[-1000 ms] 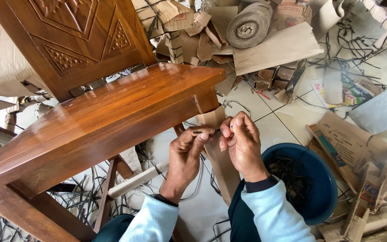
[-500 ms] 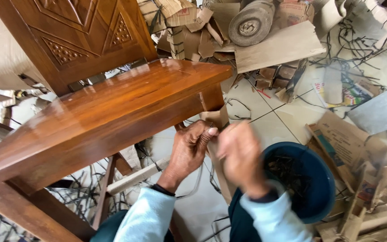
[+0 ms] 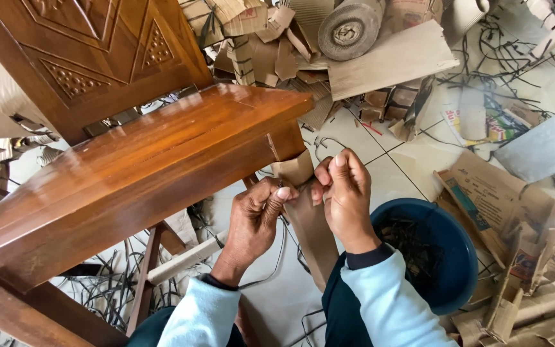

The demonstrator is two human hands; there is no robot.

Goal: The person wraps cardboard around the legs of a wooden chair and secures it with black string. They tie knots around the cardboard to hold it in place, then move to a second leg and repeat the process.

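A glossy brown wooden chair point(image 3: 142, 167) stands in front of me, its front leg wrapped in brown cardboard point(image 3: 309, 228). My left hand point(image 3: 255, 215) and my right hand point(image 3: 345, 193) meet at the upper part of that wrapped leg. Fingertips of both hands pinch a thin dark strap point(image 3: 302, 190) against the cardboard. The strap is mostly hidden by the fingers. A loose dark strand hangs down below my left wrist. Both arms wear light blue sleeves.
A blue bucket point(image 3: 464, 263) holding dark strap offcuts sits at my right. Cardboard scraps and boxes point(image 3: 502, 205) lie on the tiled floor. A grey roll point(image 3: 348, 29) and a cardboard sheet point(image 3: 387, 64) lie beyond the chair. Black straps litter the floor under the chair.
My right hand swung down and away in a blur, then came back up to the wrapped leg. My left hand stayed pinched at the same spot.
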